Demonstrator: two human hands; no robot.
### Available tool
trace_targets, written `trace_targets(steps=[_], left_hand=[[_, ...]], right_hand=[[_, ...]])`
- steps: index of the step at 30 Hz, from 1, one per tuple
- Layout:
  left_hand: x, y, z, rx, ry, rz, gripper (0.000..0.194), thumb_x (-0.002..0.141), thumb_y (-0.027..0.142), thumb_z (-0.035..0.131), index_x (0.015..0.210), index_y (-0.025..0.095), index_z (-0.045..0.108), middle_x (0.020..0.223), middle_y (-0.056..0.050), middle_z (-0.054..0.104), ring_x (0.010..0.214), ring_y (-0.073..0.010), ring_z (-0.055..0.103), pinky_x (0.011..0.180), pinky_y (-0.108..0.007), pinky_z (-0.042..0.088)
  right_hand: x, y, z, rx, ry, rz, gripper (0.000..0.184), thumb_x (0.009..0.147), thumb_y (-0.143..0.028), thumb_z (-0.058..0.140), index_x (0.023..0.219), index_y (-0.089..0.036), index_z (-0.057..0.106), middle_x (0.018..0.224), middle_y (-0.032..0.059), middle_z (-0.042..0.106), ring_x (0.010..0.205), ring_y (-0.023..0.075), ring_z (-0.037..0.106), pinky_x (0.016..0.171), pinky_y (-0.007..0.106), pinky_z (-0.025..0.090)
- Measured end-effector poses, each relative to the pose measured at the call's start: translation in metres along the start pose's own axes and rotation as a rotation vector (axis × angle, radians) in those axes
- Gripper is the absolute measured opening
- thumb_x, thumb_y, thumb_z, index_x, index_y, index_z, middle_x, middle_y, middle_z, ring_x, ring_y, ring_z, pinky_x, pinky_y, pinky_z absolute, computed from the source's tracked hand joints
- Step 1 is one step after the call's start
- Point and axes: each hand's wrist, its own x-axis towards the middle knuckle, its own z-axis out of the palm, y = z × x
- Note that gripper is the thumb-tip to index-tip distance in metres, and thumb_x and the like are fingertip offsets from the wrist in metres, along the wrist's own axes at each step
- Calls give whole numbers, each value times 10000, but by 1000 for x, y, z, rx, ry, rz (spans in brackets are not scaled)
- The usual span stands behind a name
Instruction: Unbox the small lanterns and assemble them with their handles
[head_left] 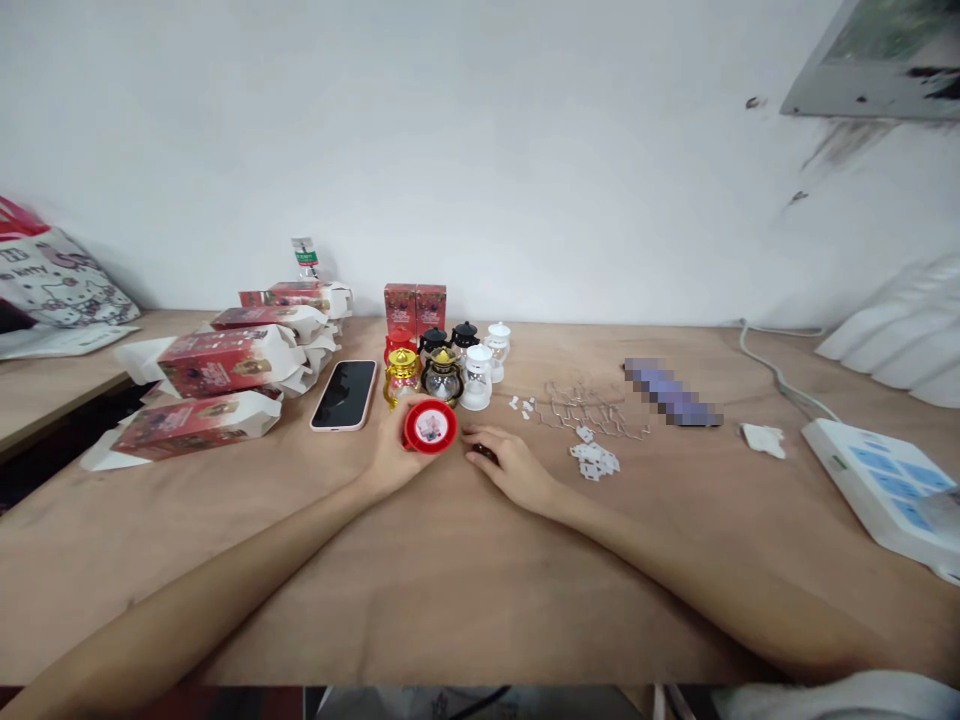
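My left hand (394,445) is closed around a red mini lantern (431,428), tilted so that its round base faces me. A white round sticker with a pink picture covers the middle of that base. Just to its right, my right hand (514,468) is closed over a small dark object (486,454) low by the table; fingers hide most of it. Beyond both hands stand several mini lanterns: a gold one (403,375), a black-and-gold one (442,378), a white one (476,380), and red, black and white ones behind them.
Printed red boxes (217,362) with open flaps lie at left, beside a phone (345,395). Two red boxes (415,308) stand behind the lanterns. Thin wire loops (585,408) and small white plastic pieces (596,460) lie right of my hands. A white device (877,480) sits far right.
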Motion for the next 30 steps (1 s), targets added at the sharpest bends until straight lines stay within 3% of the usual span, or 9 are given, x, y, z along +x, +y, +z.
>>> trace_targets(steps=[8,14,19,26,30], left_hand=[[0,-8,-5,29,-48,7,397,646,216,695,1011,166,544,1004,-74,638,929,-209,615,816,-339,497],[1,-6,-5,100,-71,82,380,664,196,678,1021,168,552,1031,-79,625,981,-224,593,850,-366,482],[0,-4,-6,137,-119,76,368,671,195,679,1010,166,539,988,-67,628,906,-202,609,794,-339,493],[-2,3,-8,212,-249,124,388,694,191,650,1050,173,497,1029,-76,602,937,-207,599,801,-342,486],[-5,5,-7,361,-345,202,414,692,172,652,1072,200,489,1038,-77,559,998,-242,555,861,-413,445]], right_hand=[[-4,8,-2,-6,111,14,54,797,-163,646,834,-181,682,1009,85,694,965,221,627,869,387,489],[-7,8,1,-221,170,-114,60,838,-187,601,814,-170,653,964,86,685,907,233,573,803,406,473],[-7,7,2,-306,212,-188,97,870,-187,545,792,-177,602,855,70,673,835,223,555,731,381,464],[-17,-8,-6,-163,575,-448,94,890,-107,489,891,-192,531,854,57,677,821,174,598,719,334,463],[-22,-14,-9,-143,638,-594,146,864,-85,531,959,-195,545,887,68,667,862,181,606,741,350,492]])
